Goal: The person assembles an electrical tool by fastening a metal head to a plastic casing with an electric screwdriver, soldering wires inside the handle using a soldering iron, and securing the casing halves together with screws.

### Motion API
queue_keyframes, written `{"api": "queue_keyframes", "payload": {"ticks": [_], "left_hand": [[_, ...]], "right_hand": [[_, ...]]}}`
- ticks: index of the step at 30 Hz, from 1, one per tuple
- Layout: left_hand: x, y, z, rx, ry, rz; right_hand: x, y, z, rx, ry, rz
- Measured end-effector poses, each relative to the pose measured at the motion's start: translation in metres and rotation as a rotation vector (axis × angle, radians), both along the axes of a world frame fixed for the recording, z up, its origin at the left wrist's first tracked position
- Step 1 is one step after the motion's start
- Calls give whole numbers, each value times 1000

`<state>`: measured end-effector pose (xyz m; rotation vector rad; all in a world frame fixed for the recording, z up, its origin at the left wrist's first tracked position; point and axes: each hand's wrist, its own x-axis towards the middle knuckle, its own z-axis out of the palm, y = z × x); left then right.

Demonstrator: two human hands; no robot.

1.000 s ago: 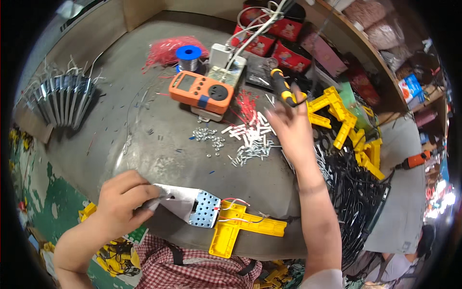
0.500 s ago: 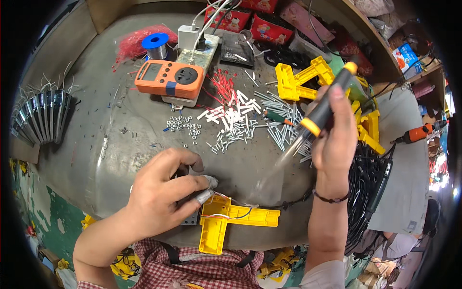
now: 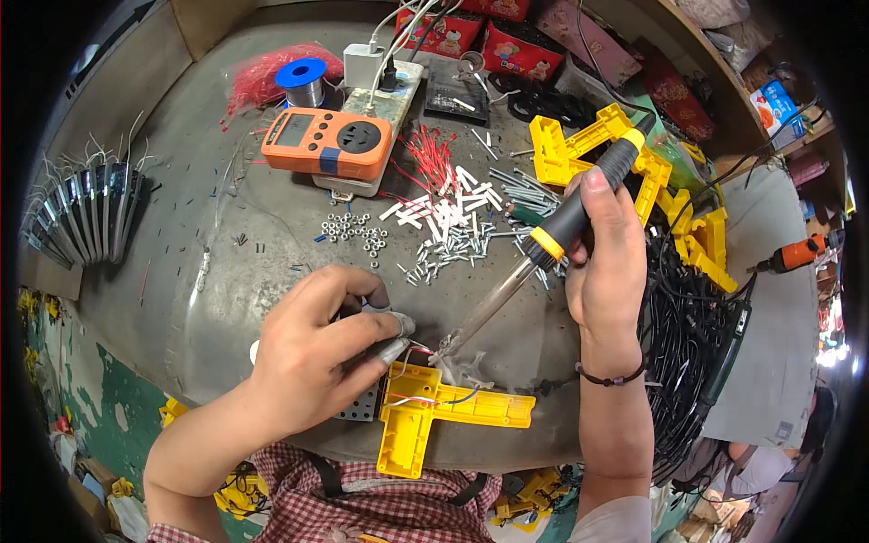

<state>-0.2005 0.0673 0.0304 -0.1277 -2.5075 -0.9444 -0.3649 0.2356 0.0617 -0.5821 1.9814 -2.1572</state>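
Observation:
My right hand [image 3: 608,258] grips a soldering iron [image 3: 579,210] by its black and yellow handle. Its metal shaft slants down to the left, and the tip is right beside thin wires [image 3: 420,347] at my left fingertips. Whitish wisps like smoke hang around the tip. My left hand [image 3: 312,362] is closed in a pinch on the wires, with grey coverings on two fingertips. Just below lies a yellow plastic housing half [image 3: 405,443], its hollow side up, with red, white and dark wires inside. A dark perforated block [image 3: 364,404] shows partly under my left hand.
Behind my hands lie nuts [image 3: 355,232], white sleeves [image 3: 453,204], red wires [image 3: 425,154] and screws [image 3: 434,258]. Farther back are an orange meter [image 3: 326,143] and a blue solder spool [image 3: 301,74]. Yellow housings [image 3: 697,240] and black cables [image 3: 674,362] crowd the right.
The soldering iron has come down and left, its tip now at the wires by my left fingers. Whitish wisps have appeared there. My left hand has hardly moved.

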Motion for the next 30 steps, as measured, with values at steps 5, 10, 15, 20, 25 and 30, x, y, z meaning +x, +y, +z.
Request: {"api": "queue_keyframes", "payload": {"ticks": [5,10,15,20,25,30], "left_hand": [[1,0,-1,-18,8,-22],[0,1,-2,-21,19,-21],[10,4,1,86,-26,-38],[17,7,-1,118,-39,-161],[16,8,0,92,-53,-173],[18,8,-2,120,-43,-175]], "right_hand": [[0,-2,2,9,-6,23],[-2,2,3,-3,-20,10],[0,6,8,-32,-48,-23],[11,6,8,77,-139,80],[12,5,7,95,-120,91],[17,-4,12,98,-92,99]]}}
